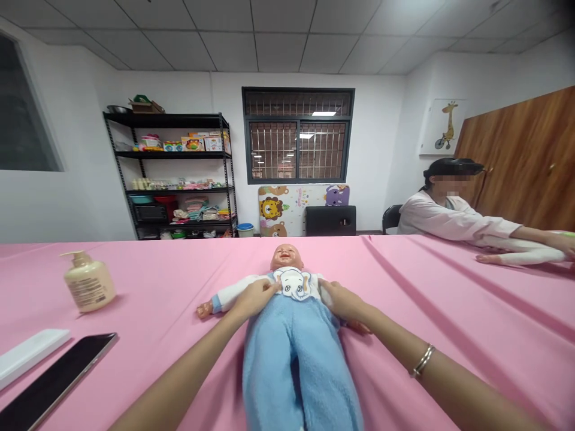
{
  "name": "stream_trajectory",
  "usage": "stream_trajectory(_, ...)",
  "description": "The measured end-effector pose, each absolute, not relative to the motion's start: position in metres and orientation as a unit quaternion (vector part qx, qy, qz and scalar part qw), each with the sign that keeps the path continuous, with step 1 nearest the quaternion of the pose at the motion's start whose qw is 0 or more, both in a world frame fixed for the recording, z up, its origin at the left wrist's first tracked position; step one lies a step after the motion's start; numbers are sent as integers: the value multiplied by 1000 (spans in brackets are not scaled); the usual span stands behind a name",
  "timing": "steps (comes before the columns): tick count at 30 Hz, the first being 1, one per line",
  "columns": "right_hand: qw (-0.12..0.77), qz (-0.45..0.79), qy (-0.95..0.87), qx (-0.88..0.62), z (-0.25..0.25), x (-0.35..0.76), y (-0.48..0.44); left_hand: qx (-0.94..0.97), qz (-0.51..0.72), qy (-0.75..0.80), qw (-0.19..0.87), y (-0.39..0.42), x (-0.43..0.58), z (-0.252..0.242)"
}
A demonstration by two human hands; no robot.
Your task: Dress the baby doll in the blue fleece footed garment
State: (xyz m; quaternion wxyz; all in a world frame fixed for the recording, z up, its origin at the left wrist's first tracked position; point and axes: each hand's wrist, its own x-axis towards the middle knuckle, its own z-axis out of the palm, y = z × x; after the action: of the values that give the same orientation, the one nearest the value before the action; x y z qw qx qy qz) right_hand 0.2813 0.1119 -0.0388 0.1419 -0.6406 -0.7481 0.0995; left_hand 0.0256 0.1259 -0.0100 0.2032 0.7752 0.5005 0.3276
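Both sides look pinched: left hand [259,294] and right hand [342,300] on the doll's [286,257] outfit [287,320]. Uneven tugging could probably twist it sideways, tbh.

Even overhead light comes from the ceiling [278,51], brightest at upper right; the window [274,149] mirrors glowing panels [323,114]. Soft shadows lie beside the pump bottle [90,284] and baby doll [290,326]. Wide-angle distortion slants the wooden cabinet [521,143], the top right corner darkens, and pixelation covers the co-worker's face [451,184].
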Motion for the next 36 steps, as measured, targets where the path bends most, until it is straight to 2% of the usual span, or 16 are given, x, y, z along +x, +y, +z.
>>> stream_trajectory(3, 83, 31, -742, -665, -45, 285, 114, 706, 444, 463, 300, 124, 23, -16)
stream_trajectory(5, 55, 4, -733, -678, -44, 294, 119, 631, 521, 484, 310, 120, 24, -21)
stream_trajectory(7, 46, -6, -724, -688, -43, 302, 125, 622, 534, 498, 283, 114, 25, -27)
stream_trajectory(9, 78, -21, -724, -685, -43, 302, 128, 673, 493, 489, 255, 110, 23, -35)
stream_trajectory(12, 239, -27, -715, -656, -48, 290, 123, 729, 431, 469, 249, 111, 12, -46)
stream_trajectory(15, 385, 156, -706, -573, -54, 276, 106, 729, 409, 466, 290, 117, -8, -53)
stream_trajectory(18, 378, 354, -709, -478, -51, 275, 87, 723, 382, 451, 359, 120, -22, -52)
stream_trajectory(20, 361, 410, -705, -453, -46, 282, 81, 694, 401, 430, 416, 119, -24, -48)
stream_trajectory(22, 392, 428, -685, -440, -43, 291, 84, 647, 455, 401, 463, 119, -21, -44)
stream_trajectory(25, 456, 354, -658, -483, -55, 297, 103, 632, 493, 384, 459, 122, -13, -46)
stream_trajectory(29, 433, 163, -691, -556, -76, 287, 115, 686, 473, 398, 384, 131, -9, -60)
stream_trajectory(32, 497, 59, -680, -536, -59, 267, 89, 662, 499, 398, 393, 133, -10, -64)
stream_trajectory(34, 515, 58, -693, -501, -36, 249, 58, 633, 513, 367, 449, 131, -10, -61)
stream_trajectory(35, 490, 105, -730, -464, -26, 239, 42, 618, 519, 349, 476, 129, -10, -58)
stream_trajectory(36, 428, 181, -782, -416, -18, 230, 26, 608, 521, 336, 495, 127, -10, -56)
